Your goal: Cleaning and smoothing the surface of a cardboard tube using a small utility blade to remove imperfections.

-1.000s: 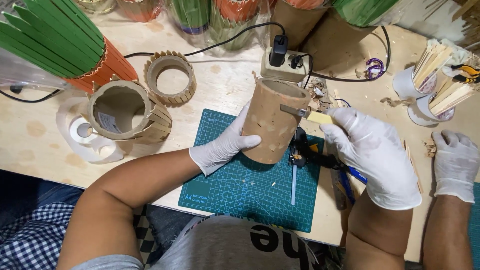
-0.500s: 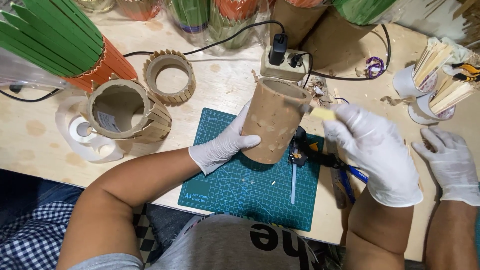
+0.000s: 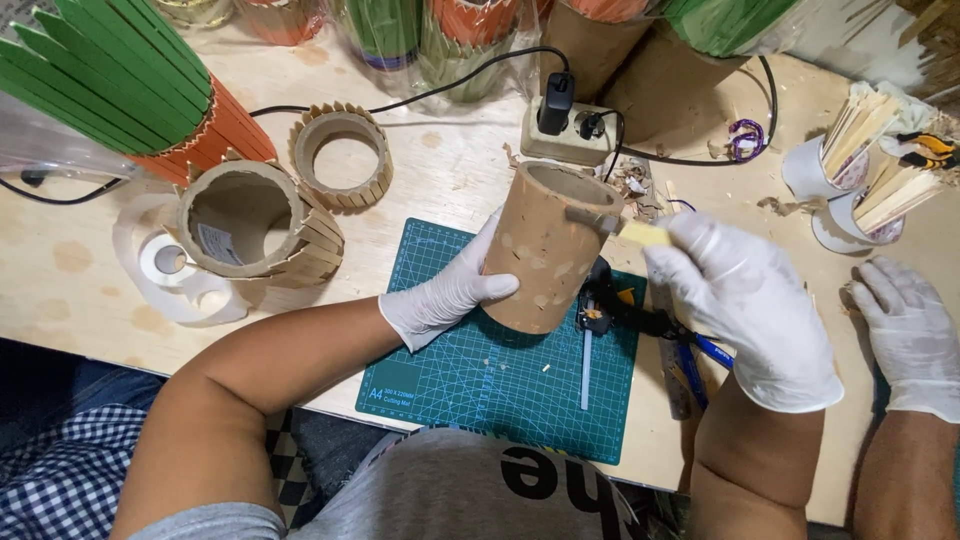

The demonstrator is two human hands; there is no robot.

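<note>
My left hand (image 3: pixel 448 290), in a white glove, grips the side of a brown cardboard tube (image 3: pixel 545 248) that stands tilted on a green cutting mat (image 3: pixel 500 375). My right hand (image 3: pixel 745 300), also gloved, holds a small tool with a pale handle (image 3: pixel 625 228) whose metal tip touches the tube's upper rim. The tube's outside is dotted with pale spots. A black glue gun (image 3: pixel 610 305) lies on the mat just right of the tube, partly hidden by my right hand.
Another person's gloved hand (image 3: pixel 910 335) rests at the right edge. A tube partly clad in wood slats (image 3: pixel 250 225), a slatted ring (image 3: pixel 342 155), a power strip (image 3: pixel 565 130), cups of wood sticks (image 3: pixel 860 150) and green-and-orange finished pieces (image 3: pixel 120 90) crowd the table.
The tool tip has come back to the tube's upper rim after lifting off. The other person's hand at the right has slid slightly toward the table edge.
</note>
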